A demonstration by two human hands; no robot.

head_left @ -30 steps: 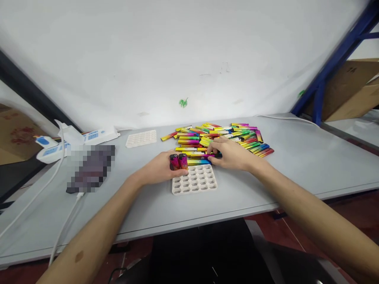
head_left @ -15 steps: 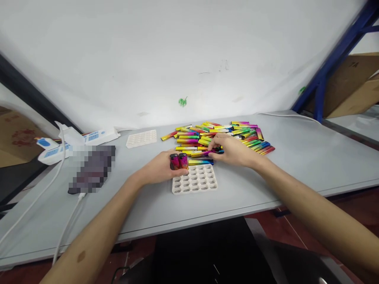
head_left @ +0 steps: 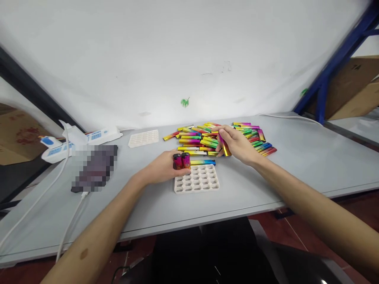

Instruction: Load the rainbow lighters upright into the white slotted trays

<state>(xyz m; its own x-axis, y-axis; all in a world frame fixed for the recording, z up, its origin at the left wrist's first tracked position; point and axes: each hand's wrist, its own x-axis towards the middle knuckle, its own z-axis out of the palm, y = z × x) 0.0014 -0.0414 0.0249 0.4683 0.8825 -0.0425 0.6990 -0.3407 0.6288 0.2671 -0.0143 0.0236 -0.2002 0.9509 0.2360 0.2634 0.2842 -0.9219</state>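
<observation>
Two purple-red metallic lighters [head_left: 181, 161] stand upright at the far left corner of a white tray [head_left: 197, 180] with rows of oval holes. My left hand [head_left: 165, 167] is closed around them, thumb in front. Whether their lower ends sit in the holes is hidden. My right hand [head_left: 233, 142] pinches another lighter [head_left: 225, 146], purple at the top and gold at the lower end, tilted above the pile's front edge. Behind the tray spreads a pile of shiny rainbow lighters [head_left: 189, 141]. One yellow-blue lighter [head_left: 203, 162] lies along the tray's back edge.
A second white holed tray [head_left: 143, 138] lies near the wall at the left. Beyond it are white power strips [head_left: 103, 135] with cables. A dark, pixelated object [head_left: 96, 167] with a white cable lies on the grey table [head_left: 142, 209]. Cardboard boxes [head_left: 20, 136] stand at the sides.
My right hand has lifted a lighter off the pile and turned it from lying flat to steeply tilted. My left hand still holds the two lighters at the tray. The view has shifted slightly.
</observation>
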